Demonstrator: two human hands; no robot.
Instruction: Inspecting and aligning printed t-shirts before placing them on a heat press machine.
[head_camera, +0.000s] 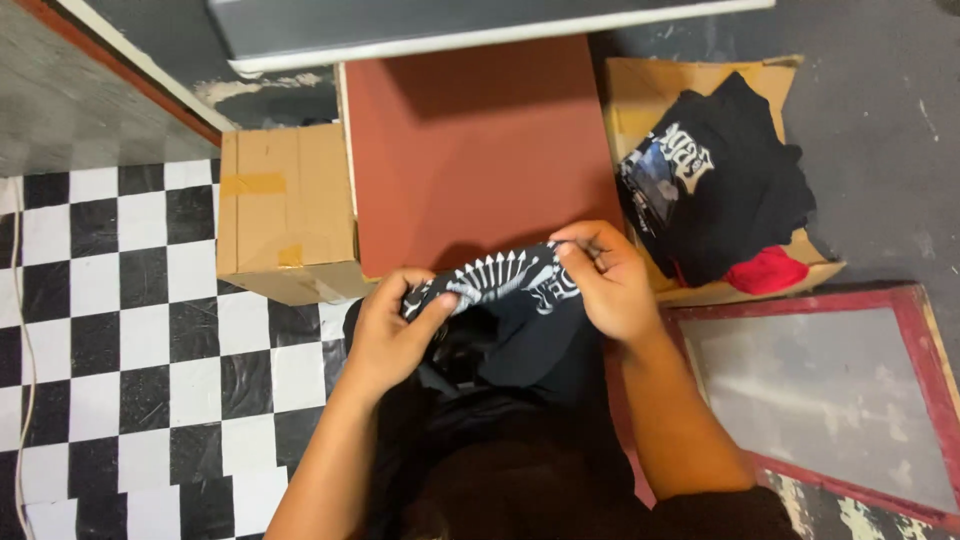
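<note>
Both hands pinch one black cloth garment with a white skeletal print (505, 290), near centre: left hand (395, 335) grips its left edge, right hand (610, 280) its right. Far left sits a taped brown cardboard box (285, 210); far right, an open cardboard box (640, 100) holds black printed clothing (720, 180) and a red scrap

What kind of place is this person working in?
Probably a small screen-printing workshop. A red-framed mesh screen leans at the right, a cardboard box holds printed black shirts, and both hands, left hand and right hand, grip another black printed shirt.
</note>
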